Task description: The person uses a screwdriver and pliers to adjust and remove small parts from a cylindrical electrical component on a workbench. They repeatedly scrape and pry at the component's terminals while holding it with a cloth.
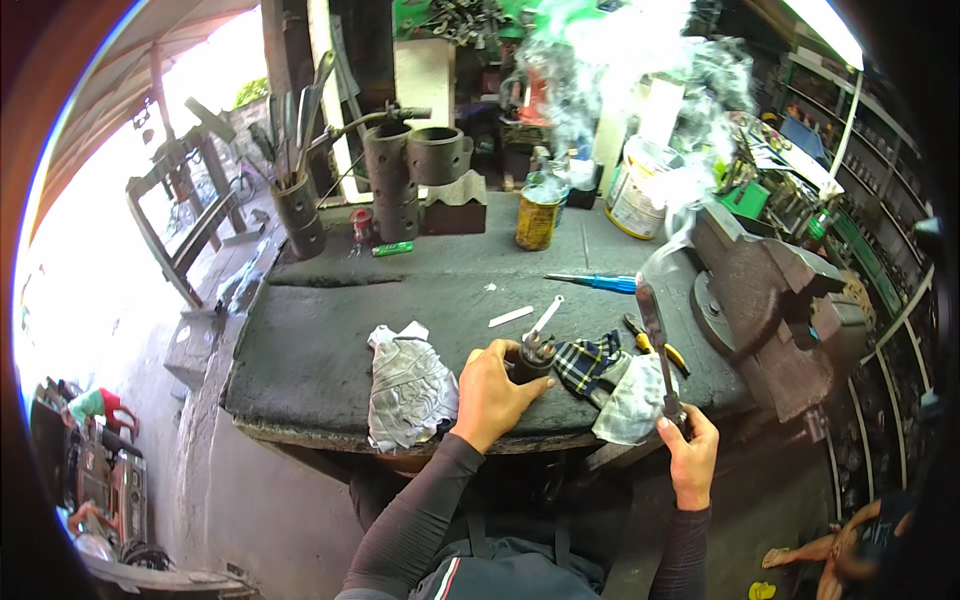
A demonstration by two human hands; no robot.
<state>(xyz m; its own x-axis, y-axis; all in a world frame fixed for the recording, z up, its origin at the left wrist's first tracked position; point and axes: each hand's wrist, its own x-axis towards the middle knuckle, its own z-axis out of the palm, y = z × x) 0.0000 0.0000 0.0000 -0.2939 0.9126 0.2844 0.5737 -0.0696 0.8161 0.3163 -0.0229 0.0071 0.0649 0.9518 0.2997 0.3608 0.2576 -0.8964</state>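
My left hand (492, 392) grips a small dark cylindrical metal part (533, 357) standing on the grey workbench (330, 330), with a thin silvery tool (546, 315) sticking up out of it. My right hand (690, 450) is closed on the handle of a long flat metal file (656, 335) that points up and away, its tip near rising smoke (640, 60). A checked rag (588, 362) and a pale cloth (632, 400) lie between the two hands.
A crumpled grey cloth (408, 385) lies left of my left hand. Yellow-handled pliers (655, 345), a blue-handled screwdriver (598, 282) and a big bench vise (770, 300) sit to the right. Tins (537, 215), metal cylinders (410, 165) and a tool holder (298, 205) stand at the back.
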